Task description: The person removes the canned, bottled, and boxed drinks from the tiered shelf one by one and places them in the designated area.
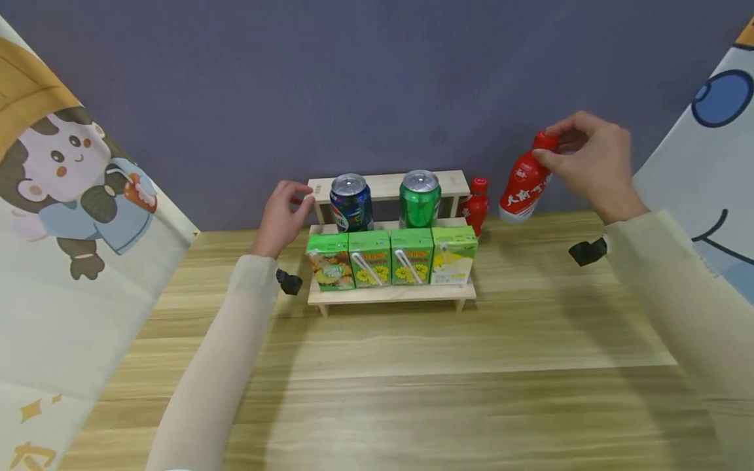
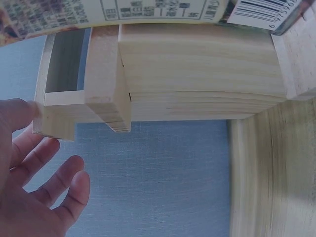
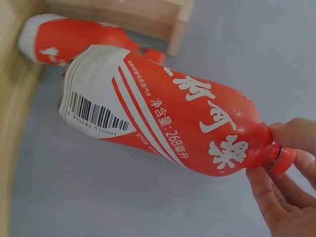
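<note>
My right hand [image 1: 595, 160] grips a red soda bottle [image 1: 524, 186] by its neck and cap, thumb on one side and fingers on the other. The bottle hangs tilted above the table, its white base down and to the left. In the right wrist view, its barcode and white lettering show on the red bottle [image 3: 197, 113]. My left hand [image 1: 283, 216] is at the left end of a small tiered wooden shelf [image 1: 385, 186], fingers relaxed. The left wrist view shows its thumb [image 2: 19, 112] and fingertips right at the shelf's wooden end piece [image 2: 54, 126].
Several green drink cartons [image 1: 370, 258] line the shelf's front tier. Behind them stand a blue soda can [image 1: 351, 206] and a green can [image 1: 420, 199]. Another red bottle [image 1: 476, 208] stands by the shelf's right end. A grey-blue wall [image 1: 377, 85] rises behind; printed panels flank the wooden table [image 1: 412, 379].
</note>
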`<state>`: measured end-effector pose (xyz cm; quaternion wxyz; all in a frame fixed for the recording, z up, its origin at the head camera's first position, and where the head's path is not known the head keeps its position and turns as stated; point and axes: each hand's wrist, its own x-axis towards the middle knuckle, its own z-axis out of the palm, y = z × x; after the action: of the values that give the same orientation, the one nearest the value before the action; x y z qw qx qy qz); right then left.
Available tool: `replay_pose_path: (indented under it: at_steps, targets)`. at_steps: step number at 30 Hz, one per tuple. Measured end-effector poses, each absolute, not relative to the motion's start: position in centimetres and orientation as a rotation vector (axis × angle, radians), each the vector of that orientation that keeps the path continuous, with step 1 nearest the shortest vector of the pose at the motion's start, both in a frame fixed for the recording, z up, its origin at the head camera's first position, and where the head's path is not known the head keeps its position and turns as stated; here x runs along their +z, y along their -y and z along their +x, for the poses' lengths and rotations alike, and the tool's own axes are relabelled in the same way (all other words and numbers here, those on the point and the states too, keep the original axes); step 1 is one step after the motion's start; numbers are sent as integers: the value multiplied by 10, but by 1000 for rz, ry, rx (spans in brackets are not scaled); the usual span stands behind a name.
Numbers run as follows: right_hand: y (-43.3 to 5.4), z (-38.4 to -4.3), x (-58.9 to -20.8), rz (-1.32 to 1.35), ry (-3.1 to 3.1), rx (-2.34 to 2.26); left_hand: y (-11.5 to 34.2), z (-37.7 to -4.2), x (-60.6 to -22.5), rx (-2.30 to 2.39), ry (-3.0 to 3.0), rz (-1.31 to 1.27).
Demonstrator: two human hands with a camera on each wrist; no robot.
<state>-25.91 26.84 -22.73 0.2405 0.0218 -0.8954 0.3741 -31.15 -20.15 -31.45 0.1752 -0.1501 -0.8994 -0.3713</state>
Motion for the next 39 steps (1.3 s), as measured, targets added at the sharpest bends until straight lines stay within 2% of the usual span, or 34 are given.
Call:
replay_pose_path:
  at_steps: [18,39]
  targets:
    - [-282,-293,-291,31,2554,1018,201,-308,-312,-1057,2575,-390]
    - [-275,-309,-321,99,2572,1053,200,-306,-311,-1053,2562,-402]
